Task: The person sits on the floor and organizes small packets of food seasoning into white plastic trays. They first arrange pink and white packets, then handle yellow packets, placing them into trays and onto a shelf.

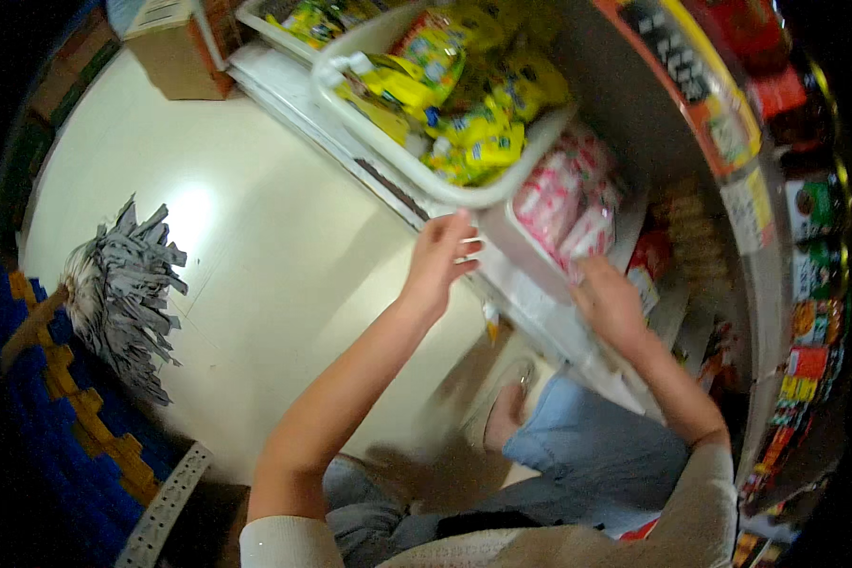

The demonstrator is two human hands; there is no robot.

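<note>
My left hand (pixel 440 259) is just below the front corner of a white plastic basket (pixel 390 153), fingers apart and holding nothing. Yellow-green plastic packets (pixel 497 145) fill that basket. My right hand (pixel 608 302) is at the near end of a lower white bin (pixel 522 241) on the bottom shelf. Pink-and-white plastic packages (pixel 568 195) lie in this bin, close to my right fingertips. Blur hides whether those fingers grip the bin's rim or a package, or only touch there.
A grey rag mop (pixel 124 298) lies on the pale floor (pixel 255 284) at left. A cardboard box (pixel 177 57) stands at the shelf's far end. Overhanging at right is a shelf edge with price tags (pixel 745 206). A perforated metal upright (pixel 163 508) is at lower left.
</note>
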